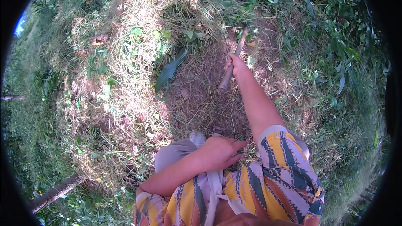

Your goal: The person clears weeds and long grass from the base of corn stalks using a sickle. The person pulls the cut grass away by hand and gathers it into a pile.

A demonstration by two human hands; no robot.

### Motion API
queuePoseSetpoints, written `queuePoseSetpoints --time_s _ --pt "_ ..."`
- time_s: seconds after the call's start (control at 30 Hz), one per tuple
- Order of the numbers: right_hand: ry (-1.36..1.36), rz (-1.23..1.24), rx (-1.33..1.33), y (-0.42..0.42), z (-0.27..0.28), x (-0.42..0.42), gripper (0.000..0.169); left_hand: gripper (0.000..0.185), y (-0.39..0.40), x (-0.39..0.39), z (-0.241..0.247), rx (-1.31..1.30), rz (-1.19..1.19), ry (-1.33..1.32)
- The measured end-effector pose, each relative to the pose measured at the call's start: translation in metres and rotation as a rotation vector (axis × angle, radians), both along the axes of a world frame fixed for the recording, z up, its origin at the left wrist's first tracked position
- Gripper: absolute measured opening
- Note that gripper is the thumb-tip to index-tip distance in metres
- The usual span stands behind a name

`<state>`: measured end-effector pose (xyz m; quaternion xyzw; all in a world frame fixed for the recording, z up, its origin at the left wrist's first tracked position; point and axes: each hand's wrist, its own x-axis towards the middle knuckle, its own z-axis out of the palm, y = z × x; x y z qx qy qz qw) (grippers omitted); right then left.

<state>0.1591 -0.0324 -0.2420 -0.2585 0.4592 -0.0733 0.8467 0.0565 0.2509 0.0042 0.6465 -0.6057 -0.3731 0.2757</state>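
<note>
My right hand (236,64) is closed around a wooden handle (225,83), which slants from the lower left to the upper right over the ground. The handle's far end is near cut grass, and whether a tool head is fixed there cannot be told. My left hand (221,153) is held in front of my body, above my bent knee, fingers pointing right and somewhat apart, with nothing seen in it. Dry and green cut grass (141,9) lies in a heap ahead. A broad green leaf (171,70) rests on the grass to the left of the handle.
Tall leafy plants (345,47) stand at the right. A thin tree trunk (55,193) rises at the lower left. Brown soil strewn with straw (201,81) lies before me, and a pale shoe (197,138) shows beside my knee. Dry brown leaves (100,38) lie at the upper left.
</note>
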Motion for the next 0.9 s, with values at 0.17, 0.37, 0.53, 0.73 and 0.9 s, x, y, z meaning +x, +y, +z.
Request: queuePoseSetpoints --time_s 0.17,0.37,0.53,0.73,0.9 --pt "0.148 0.210 -0.041 0.059 -0.001 -0.008 0.024 0.038 -0.001 0.010 0.001 -0.002 0.005 0.044" --pt "0.252 0.445 0.113 0.116 0.000 -0.111 0.019 0.036 -0.003 0.014 -0.005 0.024 0.010 0.031" --pt "0.208 0.580 0.198 0.100 0.022 -0.161 0.030 0.035 -0.002 0.011 -0.007 -0.018 -0.055 0.011" --pt "0.443 0.693 0.085 0.105 0.098 -0.267 0.019 0.034 -0.011 0.005 -0.003 0.009 -0.071 -0.025" --pt "0.389 0.734 0.177 0.091 0.175 -0.312 0.018 0.027 -0.022 -0.017 0.002 -0.076 -0.126 -0.053"
